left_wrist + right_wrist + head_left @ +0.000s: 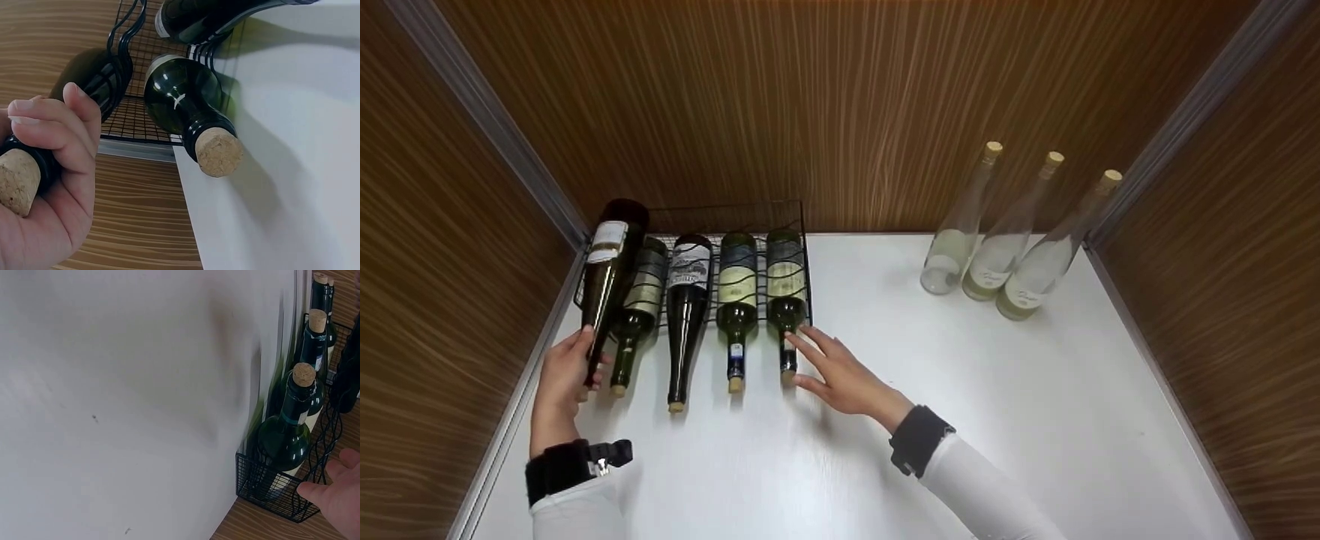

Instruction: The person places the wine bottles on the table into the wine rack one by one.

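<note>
At the far left my left hand (562, 375) grips the neck of a dark wine bottle (601, 292), lying slanted on top of the left end of the black wire rack (807, 262). Its cork (19, 181) shows beside my palm in the left wrist view. Close to it in the rack lies a green bottle (645, 289) with a cork stopper. My right hand (844, 379), fingers fairly straight, is beside the neck of the rightmost green bottle (786, 277) at the rack's front corner. Whether the fingertips touch the rack or the bottle I cannot tell.
Between the outer bottles lie a dark bottle (688, 300) and a green bottle (736, 281), necks toward me. Three clear corked bottles (997, 262) stand at the back right of the white surface (960, 420). Wood-grain panels (840, 112) enclose the back and sides.
</note>
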Motion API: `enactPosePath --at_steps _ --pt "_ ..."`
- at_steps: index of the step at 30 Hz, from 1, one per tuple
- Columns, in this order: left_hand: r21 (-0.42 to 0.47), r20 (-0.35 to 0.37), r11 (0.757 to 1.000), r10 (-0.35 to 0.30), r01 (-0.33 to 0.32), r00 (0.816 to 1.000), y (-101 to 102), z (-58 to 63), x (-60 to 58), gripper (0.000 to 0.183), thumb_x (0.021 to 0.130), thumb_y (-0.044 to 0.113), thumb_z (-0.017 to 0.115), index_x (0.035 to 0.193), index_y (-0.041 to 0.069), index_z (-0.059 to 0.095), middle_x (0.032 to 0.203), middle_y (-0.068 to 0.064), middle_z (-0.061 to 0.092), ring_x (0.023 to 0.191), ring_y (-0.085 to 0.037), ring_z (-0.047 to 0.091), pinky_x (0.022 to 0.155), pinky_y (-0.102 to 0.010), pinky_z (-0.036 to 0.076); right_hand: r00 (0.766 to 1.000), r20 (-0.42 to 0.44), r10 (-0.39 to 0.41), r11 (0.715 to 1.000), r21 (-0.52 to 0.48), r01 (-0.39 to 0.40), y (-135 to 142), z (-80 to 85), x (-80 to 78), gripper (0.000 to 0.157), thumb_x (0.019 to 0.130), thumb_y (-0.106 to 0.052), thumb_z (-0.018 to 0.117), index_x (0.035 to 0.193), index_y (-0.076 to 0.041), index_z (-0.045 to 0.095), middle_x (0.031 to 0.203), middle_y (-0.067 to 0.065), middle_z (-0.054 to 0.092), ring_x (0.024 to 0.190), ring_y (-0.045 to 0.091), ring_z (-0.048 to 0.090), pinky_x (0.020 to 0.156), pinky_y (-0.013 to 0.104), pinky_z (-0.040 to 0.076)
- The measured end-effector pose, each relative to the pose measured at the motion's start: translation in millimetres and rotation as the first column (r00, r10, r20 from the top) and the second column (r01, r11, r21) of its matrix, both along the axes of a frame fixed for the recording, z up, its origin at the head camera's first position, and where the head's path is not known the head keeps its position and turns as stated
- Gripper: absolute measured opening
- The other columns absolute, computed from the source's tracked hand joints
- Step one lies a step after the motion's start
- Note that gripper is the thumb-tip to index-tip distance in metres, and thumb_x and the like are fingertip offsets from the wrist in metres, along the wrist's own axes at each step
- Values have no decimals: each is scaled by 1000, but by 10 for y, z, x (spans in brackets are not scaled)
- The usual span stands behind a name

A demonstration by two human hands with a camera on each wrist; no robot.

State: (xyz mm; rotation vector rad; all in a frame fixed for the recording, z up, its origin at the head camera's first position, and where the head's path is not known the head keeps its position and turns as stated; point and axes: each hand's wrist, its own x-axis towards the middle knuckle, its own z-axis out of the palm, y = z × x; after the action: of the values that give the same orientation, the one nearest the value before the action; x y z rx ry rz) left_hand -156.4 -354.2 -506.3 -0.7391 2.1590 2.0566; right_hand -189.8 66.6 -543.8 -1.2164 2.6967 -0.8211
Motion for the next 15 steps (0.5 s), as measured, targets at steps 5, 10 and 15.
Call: enactPosePath --at_steps 5,10,15 --pt "-89 -15 996 4 -5 1000 26 -16 -2 55 104 47 40 138 4 43 71 2 61 47 -8 49 39 -22 41 1000 4 -1 1000 3 1 12 3 -8 67 103 -45 46 159 -19 18 160 14 19 147 26 17 115 51 20" --pt "-194 -35 981 -4 -3 999 48 -8 -6 56 104 46 39 139 3 44 70 1 61 47 -8 49 39 -22 40 1000 15 -12 1000 2 12 28 2 -6 67 103 -47 44 158 -18 19 160 12 18 147 25 17 115 51 20" --pt "-204 -37 979 -13 5 999 41 -7 -10 55 104 44 39 139 2 43 70 0 61 47 -8 50 40 -22 40 1000 7 -13 1000 2 13 48 2 5 67 103 -48 42 159 -21 17 160 14 18 147 24 17 114 54 20"
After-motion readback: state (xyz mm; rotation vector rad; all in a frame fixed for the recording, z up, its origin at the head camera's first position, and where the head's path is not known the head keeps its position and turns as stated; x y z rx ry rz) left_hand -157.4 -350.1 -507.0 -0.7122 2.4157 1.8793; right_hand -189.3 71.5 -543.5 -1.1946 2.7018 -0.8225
